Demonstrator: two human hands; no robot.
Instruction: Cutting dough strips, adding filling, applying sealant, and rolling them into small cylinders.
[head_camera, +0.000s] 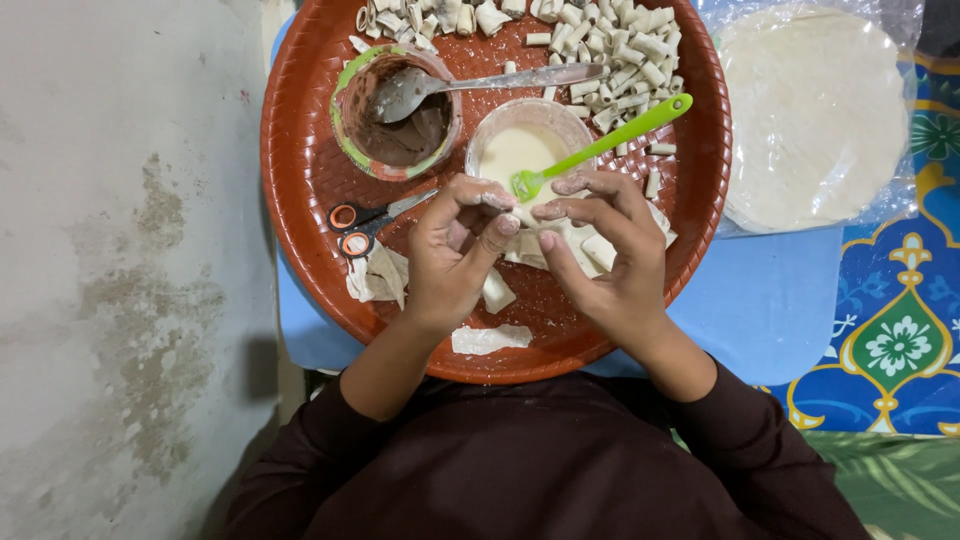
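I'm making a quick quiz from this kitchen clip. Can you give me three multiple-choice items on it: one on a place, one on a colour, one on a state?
1. Where do the scissors lie?
A. on the round red tray, left of the left hand
B. on the blue mat
C. in the brown bowl

2. What colour is the handle of the brush resting in the cup of white paste?
A. orange
B. bright green
C. black

3. How is the metal spoon placed?
A. held in the right hand
B. flat on the wrappers
C. resting in the bowl of brown filling

Answers: 1 A, their orange-ringed handles sit on the tray beside that hand. 2 B, a green handle slants up from the cup. 3 C, its scoop rests in the bowl, and both hands pinch a pastry piece.
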